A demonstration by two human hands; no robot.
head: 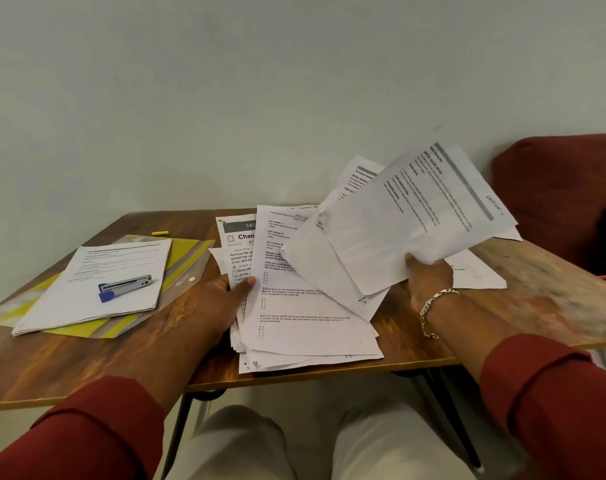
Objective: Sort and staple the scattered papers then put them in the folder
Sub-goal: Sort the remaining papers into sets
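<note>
The right hand (428, 277) grips the lower edge of a few printed sheets (423, 216), thumb on top, and holds them fanned and lifted above the right half of the bench (87, 362); a chain bracelet (433, 311) circles that wrist. The left hand (230, 296) pinches the left margin of a question sheet (305, 306) that tops a loose pile of scattered papers (260, 362) near the middle of the front edge, thumb over the paper and fingers tucked beneath. More sheets spread toward the back edge and the right corner.

On the left half lies a yellow-and-clear plastic folder (190, 258), and on it a squared stack of papers (121, 303) with a blue and grey stapler (125, 285) resting on top (its blue end toward the front edge). A small yellow object (160, 233), too small to identify, sits near the back edge behind the folder. Beyond the right corner stands something dark red (558, 188), apparently upholstered.
</note>
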